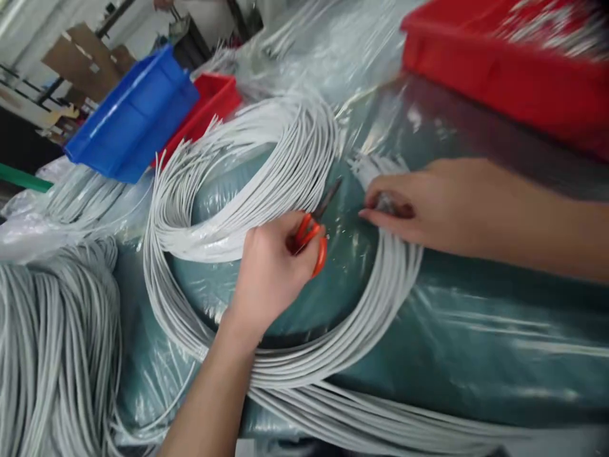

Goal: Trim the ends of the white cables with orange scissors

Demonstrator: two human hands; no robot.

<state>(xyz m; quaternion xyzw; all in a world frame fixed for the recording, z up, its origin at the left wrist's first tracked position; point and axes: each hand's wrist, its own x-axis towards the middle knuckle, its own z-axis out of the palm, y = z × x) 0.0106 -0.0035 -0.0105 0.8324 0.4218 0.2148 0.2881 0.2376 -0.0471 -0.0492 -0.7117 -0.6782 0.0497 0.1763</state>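
Note:
Orange-handled scissors (310, 236) are in my left hand (272, 273), its fingers closed through the handles and the dark blades pointing up and away. Below it lies a large coil of thin grey-white cables (299, 362) on a plastic-covered green surface (476, 343). My right hand (409, 197) is closed at the coil's right side, just below the bundled cable ends (375, 166). Its thumb and fingers curl over the cable bundle; a greyish patch shows between them, too blurred to make out. A second band of white cable (295, 165) loops across the coil's far side.
A red bin (499, 82) holding blurred silvery pieces stands at the far right. A blue bin (136, 114) and another red bin (209, 105) sit at the far left. Thick grey cable (52, 343) is heaped at the near left. Clear plastic sheeting (333, 51) lies behind the coil.

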